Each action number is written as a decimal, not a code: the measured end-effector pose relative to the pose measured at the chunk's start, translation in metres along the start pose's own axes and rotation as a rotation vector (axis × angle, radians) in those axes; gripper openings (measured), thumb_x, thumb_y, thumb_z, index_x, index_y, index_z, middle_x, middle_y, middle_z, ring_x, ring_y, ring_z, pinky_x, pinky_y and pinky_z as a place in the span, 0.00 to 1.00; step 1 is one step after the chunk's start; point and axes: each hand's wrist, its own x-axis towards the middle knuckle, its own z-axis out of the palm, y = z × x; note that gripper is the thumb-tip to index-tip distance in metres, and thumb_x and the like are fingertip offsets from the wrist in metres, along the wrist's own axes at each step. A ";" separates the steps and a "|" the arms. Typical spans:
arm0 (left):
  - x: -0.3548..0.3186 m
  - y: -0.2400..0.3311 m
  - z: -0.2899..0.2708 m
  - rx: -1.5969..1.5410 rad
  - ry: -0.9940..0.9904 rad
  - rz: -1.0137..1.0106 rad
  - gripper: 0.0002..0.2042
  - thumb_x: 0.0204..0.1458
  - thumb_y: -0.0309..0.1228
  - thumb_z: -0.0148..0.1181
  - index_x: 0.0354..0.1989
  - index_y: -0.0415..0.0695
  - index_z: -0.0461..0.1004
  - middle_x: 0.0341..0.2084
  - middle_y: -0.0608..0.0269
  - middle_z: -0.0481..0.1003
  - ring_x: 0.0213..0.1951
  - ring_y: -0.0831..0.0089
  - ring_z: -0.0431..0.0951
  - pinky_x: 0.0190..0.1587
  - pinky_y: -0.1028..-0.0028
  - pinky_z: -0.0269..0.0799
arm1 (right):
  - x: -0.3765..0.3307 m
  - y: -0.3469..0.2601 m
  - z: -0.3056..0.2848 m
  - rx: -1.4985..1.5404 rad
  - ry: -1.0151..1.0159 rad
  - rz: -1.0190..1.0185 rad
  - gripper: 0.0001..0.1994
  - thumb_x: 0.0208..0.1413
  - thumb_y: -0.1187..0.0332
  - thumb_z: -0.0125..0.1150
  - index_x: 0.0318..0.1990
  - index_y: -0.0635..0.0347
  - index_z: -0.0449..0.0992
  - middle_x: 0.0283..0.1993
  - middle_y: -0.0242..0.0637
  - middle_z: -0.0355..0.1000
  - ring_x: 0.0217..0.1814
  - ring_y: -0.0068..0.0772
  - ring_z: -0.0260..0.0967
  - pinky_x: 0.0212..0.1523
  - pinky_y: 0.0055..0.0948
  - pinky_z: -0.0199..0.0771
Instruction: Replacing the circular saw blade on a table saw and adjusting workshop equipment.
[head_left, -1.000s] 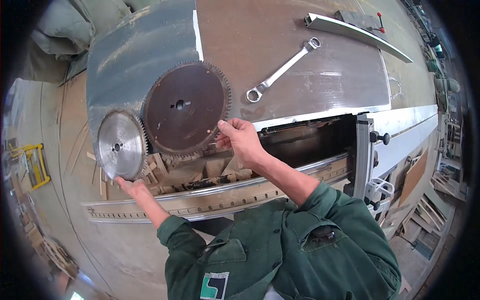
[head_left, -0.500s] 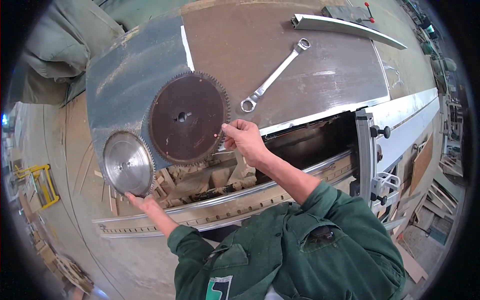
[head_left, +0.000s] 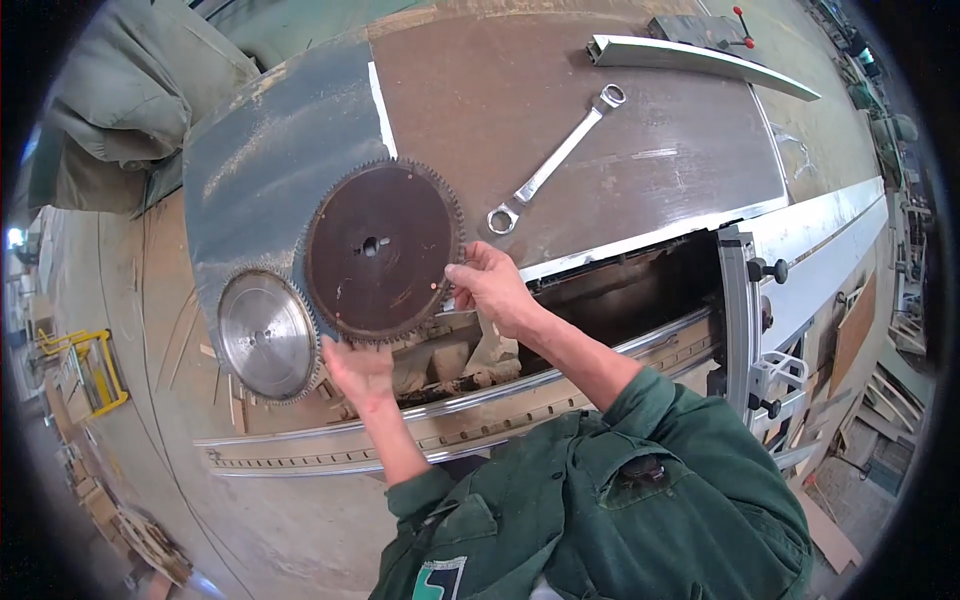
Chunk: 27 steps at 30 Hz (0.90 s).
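A large dark brown circular saw blade with a toothed rim is tilted over the corner of the machine table. My right hand pinches its right edge, thumb on top. At its lower rim is my left hand, palm upward, with the fingers partly hidden under the teeth and the thumb to the left. Beside it on the left, a smaller silver circular saw blade lies at the table's near-left corner, partly past the edge. Neither hand grips that one. A double-ended ring spanner lies on the table.
Below the blades runs an open slot with wood scraps and dust, bordered by a metal rail. A metal fence post with black knobs stands at right. An aluminium profile lies at the back. A yellow frame stands on the left floor.
My left hand has left the silver blade's lower edge and moved right to the dark blade's lower rim. My right hand keeps its hold. The whole view has shifted slightly.
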 end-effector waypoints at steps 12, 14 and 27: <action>-0.025 -0.019 0.041 0.022 -0.141 0.114 0.30 0.47 0.34 0.57 0.62 0.39 0.66 0.58 0.48 0.71 0.57 0.50 0.72 0.62 0.49 0.68 | -0.088 0.004 -0.083 -0.074 -0.250 -0.083 0.09 0.58 0.68 0.65 0.42 0.61 0.74 0.34 0.29 0.74 0.35 0.20 0.70 0.41 0.25 0.72; -0.035 -0.026 0.043 0.021 -0.228 0.093 0.30 0.47 0.34 0.56 0.62 0.38 0.66 0.58 0.48 0.71 0.57 0.50 0.72 0.62 0.48 0.68 | -0.113 -0.003 -0.097 -0.022 -0.185 -0.117 0.08 0.60 0.66 0.64 0.40 0.60 0.74 0.34 0.27 0.72 0.34 0.19 0.68 0.40 0.25 0.72; -0.126 -0.080 0.083 0.085 -0.530 -0.095 0.31 0.42 0.31 0.56 0.60 0.35 0.68 0.57 0.50 0.71 0.59 0.52 0.72 0.64 0.50 0.67 | -0.222 0.010 -0.194 0.048 0.083 -0.382 0.05 0.61 0.69 0.61 0.37 0.61 0.73 0.30 0.24 0.69 0.31 0.16 0.66 0.34 0.21 0.71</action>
